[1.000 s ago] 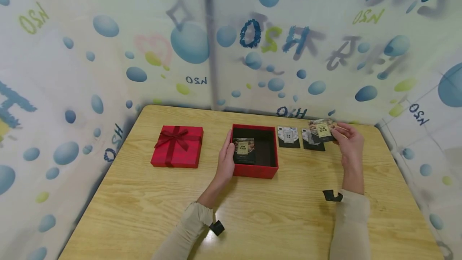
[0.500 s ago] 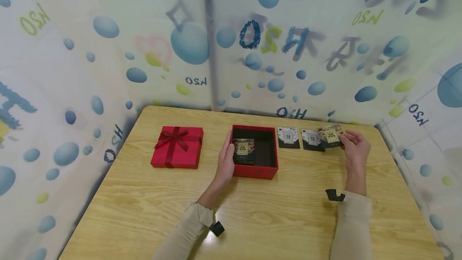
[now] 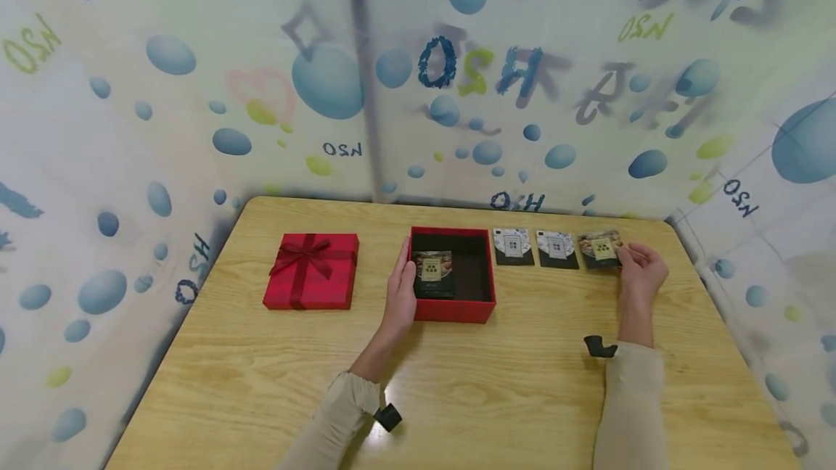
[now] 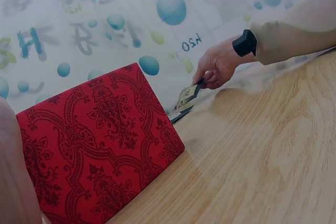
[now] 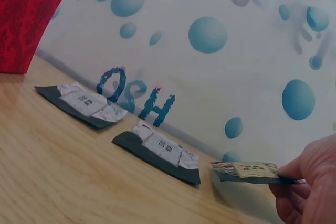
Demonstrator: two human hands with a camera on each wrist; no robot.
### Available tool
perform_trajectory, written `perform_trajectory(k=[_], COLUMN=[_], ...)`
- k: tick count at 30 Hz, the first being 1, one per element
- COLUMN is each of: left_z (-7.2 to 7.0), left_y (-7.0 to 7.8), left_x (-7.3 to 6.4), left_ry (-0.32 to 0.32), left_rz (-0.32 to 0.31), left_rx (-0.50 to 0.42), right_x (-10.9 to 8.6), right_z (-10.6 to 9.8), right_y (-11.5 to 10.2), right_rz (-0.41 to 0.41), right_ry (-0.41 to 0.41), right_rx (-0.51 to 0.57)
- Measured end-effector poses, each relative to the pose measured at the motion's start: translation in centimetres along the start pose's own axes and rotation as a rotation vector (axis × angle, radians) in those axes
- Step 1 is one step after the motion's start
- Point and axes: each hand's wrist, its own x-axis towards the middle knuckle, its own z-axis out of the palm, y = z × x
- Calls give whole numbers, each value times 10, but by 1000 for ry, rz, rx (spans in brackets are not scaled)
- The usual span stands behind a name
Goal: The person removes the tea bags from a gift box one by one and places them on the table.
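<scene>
My right hand (image 3: 643,274) pinches a flat packet (image 3: 597,249) by its right edge, thumb on top. The packet is dark with a brown food picture and a cream label; in the right wrist view it hangs close over the table, level. To its left lie two black-and-white packets, one nearer (image 5: 163,150) and one farther (image 5: 84,106). My left hand (image 3: 400,292) rests with straight fingers along the left wall of an open red box (image 3: 455,312). Inside the box, at its left, lies another dark packet (image 3: 433,274) with a cream label.
A red lid (image 3: 333,285) with a dark red ribbon bow lies left of the box on the wooden table (image 3: 496,390). A bubble-patterned curtain wall (image 3: 261,158) stands right behind the table's back edge and along both sides.
My right hand has carried its packet right and lower, off the middle packet it overlapped, to the end of the row. My left hand stays at the box. The head view has shifted slightly.
</scene>
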Motion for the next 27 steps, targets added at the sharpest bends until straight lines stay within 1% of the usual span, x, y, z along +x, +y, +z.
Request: perform_trajectory(k=[6, 9, 12, 16, 18, 23, 27], left_z=[0, 0, 0, 0, 0, 0, 0], left_y=[-1, 0, 0, 0, 0, 0, 1], left_x=[0, 1, 1, 1, 1, 1, 1], left_ry=[5, 5, -2, -7, -4, 3, 4], left_rz=[5, 3, 6, 5, 0, -2, 11], left_rx=[-6, -10, -16, -19, -18, -22, -25], right_x=[3, 4, 3, 0, -1, 0, 1], right_z=[1, 2, 2, 4, 5, 8, 10], right_y=[10, 14, 18, 24, 27, 33, 37], right_rz=[-30, -66, -118, -213, -250, -295, -324], right_ry=[48, 61, 75, 105, 117, 126, 125], right_rx=[-10, -50, -131, -262, -304, -402, -470])
